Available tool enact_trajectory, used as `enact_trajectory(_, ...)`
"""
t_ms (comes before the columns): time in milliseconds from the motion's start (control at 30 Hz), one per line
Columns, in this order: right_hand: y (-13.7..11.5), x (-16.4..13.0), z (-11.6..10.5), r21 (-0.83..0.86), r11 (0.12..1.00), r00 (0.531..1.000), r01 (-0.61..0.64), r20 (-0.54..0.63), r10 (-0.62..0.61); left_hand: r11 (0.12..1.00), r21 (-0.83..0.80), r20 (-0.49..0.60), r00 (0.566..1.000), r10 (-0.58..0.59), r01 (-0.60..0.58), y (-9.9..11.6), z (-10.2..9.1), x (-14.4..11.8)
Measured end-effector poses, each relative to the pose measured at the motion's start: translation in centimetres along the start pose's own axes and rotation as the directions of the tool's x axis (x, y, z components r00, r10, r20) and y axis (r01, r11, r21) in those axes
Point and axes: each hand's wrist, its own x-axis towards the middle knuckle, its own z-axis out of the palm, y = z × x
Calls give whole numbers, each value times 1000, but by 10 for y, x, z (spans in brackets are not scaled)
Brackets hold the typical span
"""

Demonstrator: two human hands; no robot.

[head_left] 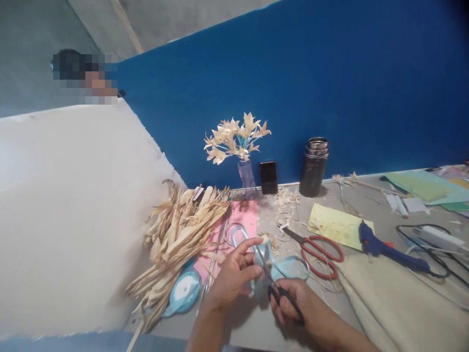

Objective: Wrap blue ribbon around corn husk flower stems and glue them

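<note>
Between the two hands, the light blue ribbon (pixel 270 250) is kept at two o'clock from the left hand (pixel 236 271) and at eleven o'clock from the right hand (pixel 307 299), the left being nearer. It appears to be pinched by the left thumb and fingertips, though the exact grip is partly hidden and blurred. The black-handled scissors (pixel 271 279) are grasped by the right hand at their handle loops; their long axis is set from five to eleven o'clock, the blades being aimed at the ribbon beside the left fingertips. At one o'clock from the right hand, red-handled scissors (pixel 322 254) are seen on the counter (pixel 249 333). Between eight and nine o'clock from the left hand, a ribbon spool (pixel 183 289) is shown with a white round centre, whose marks cannot be read. No brand can be made out on the phone (pixel 268 178) at twelve o'clock from the held scissors, nor on the dark bottle (pixel 313 171) at one o'clock.
</note>
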Motion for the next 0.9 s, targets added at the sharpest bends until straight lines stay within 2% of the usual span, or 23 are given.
enact_trajectory(133, 7, -2, -3, 25, 1000, 1000, 6, 29, -7, 1000, -26, 49, 999, -5, 6, 1, 4, 5)
enact_trajectory(233, 14, -2, -6, 46, 999, 999, 11, 36, -12, 1000, -7, -14, 1000, 11, -11, -3, 4, 8)
enact_trajectory(333, 21, -2, -10, 77, 996, 996, 36, 73, -42, 1000, 21, -82, 996, -19, 21, -8, 1, 10)
enact_trajectory(500, 25, -5, -14, 119, 990, 984, 73, 152, -90, 995, 84, -104, 994, -38, 47, -5, 3, 8)
enact_trajectory(667, 25, -9, -13, 193, 979, 988, 64, 127, -89, 985, 157, -125, 991, -55, 75, -3, 6, 5)
enact_trajectory(767, 18, -12, -8, 180, 983, 992, 41, 112, -62, 987, 156, -111, 994, -14, 31, -6, 7, 5)
enact_trajectory(900, 9, -13, 5, 238, 971, 1000, -9, -16, 13, 995, 93, -71, 997, 41, -35, -5, 12, 5)
